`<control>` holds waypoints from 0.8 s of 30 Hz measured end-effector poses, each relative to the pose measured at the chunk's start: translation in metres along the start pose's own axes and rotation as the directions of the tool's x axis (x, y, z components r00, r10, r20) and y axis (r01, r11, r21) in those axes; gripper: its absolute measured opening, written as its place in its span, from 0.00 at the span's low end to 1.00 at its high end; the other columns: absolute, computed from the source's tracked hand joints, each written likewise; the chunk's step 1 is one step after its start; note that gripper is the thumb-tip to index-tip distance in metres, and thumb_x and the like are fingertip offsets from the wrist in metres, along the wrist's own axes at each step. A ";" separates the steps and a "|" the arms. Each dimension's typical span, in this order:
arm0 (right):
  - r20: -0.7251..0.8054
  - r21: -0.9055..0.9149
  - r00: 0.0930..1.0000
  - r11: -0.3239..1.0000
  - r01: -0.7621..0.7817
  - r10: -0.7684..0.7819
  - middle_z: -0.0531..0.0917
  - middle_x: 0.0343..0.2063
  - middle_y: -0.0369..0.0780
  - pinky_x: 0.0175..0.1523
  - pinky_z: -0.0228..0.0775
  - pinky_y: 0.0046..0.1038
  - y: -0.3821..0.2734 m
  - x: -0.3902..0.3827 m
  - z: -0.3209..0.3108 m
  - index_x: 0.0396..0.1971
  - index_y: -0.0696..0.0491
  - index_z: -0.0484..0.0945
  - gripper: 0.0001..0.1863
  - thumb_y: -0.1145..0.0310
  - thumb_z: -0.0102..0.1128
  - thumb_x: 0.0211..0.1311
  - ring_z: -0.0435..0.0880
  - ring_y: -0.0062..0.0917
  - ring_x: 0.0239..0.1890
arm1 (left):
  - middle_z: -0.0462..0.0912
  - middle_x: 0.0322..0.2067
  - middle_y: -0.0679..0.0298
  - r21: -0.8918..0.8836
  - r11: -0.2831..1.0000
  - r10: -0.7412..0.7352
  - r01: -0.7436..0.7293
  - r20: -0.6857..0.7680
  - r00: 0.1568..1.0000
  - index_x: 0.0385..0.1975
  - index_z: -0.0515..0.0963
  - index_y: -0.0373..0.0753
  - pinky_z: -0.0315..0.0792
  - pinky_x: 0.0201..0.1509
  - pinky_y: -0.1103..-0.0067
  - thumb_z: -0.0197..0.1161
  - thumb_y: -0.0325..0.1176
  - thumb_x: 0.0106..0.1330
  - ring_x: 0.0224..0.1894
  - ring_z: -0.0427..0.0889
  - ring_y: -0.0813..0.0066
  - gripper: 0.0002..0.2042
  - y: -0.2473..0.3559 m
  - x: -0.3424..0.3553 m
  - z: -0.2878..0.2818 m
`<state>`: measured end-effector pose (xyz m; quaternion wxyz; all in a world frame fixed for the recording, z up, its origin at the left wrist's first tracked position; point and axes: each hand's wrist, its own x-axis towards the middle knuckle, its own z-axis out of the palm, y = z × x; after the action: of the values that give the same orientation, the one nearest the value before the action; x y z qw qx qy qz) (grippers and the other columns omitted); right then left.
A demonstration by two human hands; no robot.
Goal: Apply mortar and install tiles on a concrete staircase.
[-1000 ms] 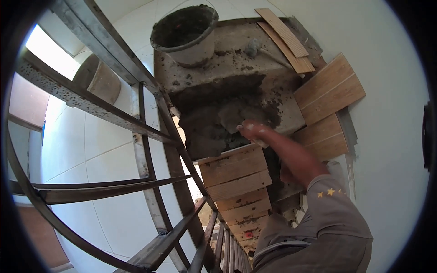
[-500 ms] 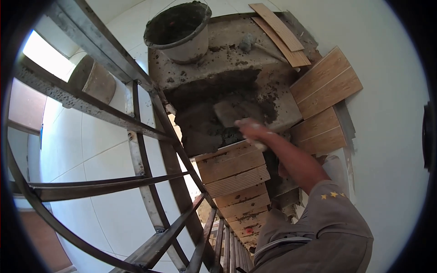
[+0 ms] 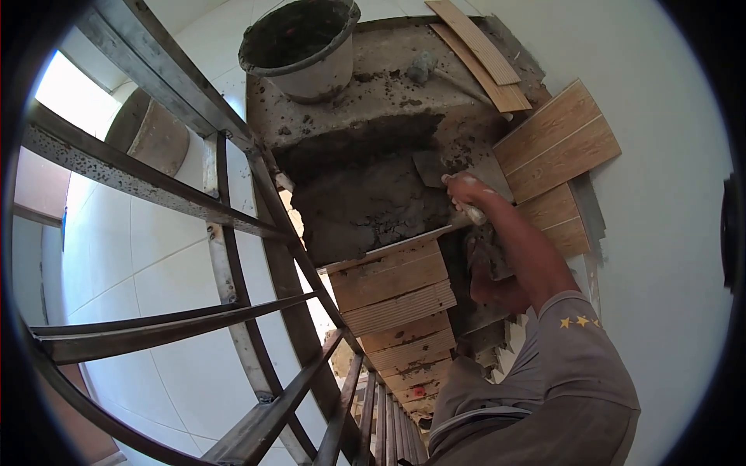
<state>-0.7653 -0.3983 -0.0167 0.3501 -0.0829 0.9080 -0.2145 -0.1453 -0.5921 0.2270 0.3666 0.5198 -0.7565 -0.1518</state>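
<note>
My right hand (image 3: 470,193) is closed around the handle of a trowel (image 3: 429,168), near the right side of the recessed step. The trowel's flat blade points away to the left, against the wet grey mortar (image 3: 350,202) spread over that step. Smoother patches show in the middle of the mortar and lumps near its front edge. Below it, wood-look tiles (image 3: 392,276) cover the lower steps. Under my right forearm a bare limb is partly hidden; it looks like a leg and foot. My left hand does not show.
A bucket (image 3: 311,74) stands on the upper step, with a mallet (image 3: 423,68) and loose plank tiles (image 3: 474,43) to its right. More tiles (image 3: 559,140) lean on the white wall. A metal railing (image 3: 241,225) runs along the left; beyond it sits another bucket (image 3: 159,136).
My right hand has swept the trowel to the right across the mortar, from the middle of the step to its right side. The mortar's middle is now uncovered. The view has shifted slightly.
</note>
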 end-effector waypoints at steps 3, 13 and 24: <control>0.192 0.564 0.963 0.781 -0.268 0.192 0.80 0.22 0.46 0.27 0.74 0.38 -0.024 0.002 0.016 0.37 0.59 0.75 0.23 0.51 0.47 0.73 0.81 0.33 0.19 | 0.77 0.35 0.64 0.025 0.995 -0.095 0.095 0.001 0.995 0.71 0.59 0.34 0.72 0.43 0.69 0.81 0.31 0.49 0.35 0.74 0.69 0.48 0.008 -0.008 -0.007; 0.118 -0.081 0.934 0.934 0.347 -0.337 0.77 0.19 0.43 0.28 0.70 0.39 -0.007 -0.046 0.084 0.32 0.58 0.77 0.26 0.48 0.45 0.73 0.80 0.29 0.20 | 0.72 0.29 0.69 -0.306 0.791 0.573 -0.529 0.067 0.817 0.72 0.58 0.34 0.69 0.36 0.73 0.81 0.30 0.50 0.28 0.68 0.75 0.48 -0.021 0.050 -0.007; 0.201 0.699 0.971 0.675 -0.235 0.130 0.70 0.17 0.39 0.20 0.68 0.35 -0.035 -0.072 0.110 0.37 0.54 0.75 0.22 0.49 0.46 0.73 0.75 0.25 0.17 | 0.68 0.24 0.73 -0.128 0.940 0.332 -0.317 0.116 0.936 0.72 0.57 0.35 0.66 0.31 0.77 0.80 0.29 0.52 0.23 0.63 0.79 0.48 0.016 0.010 -0.005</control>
<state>-0.6380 -0.4440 -0.0308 0.4344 0.1374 0.7298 -0.5098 -0.1546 -0.5937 0.2448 0.3615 0.3557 -0.8460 -0.1645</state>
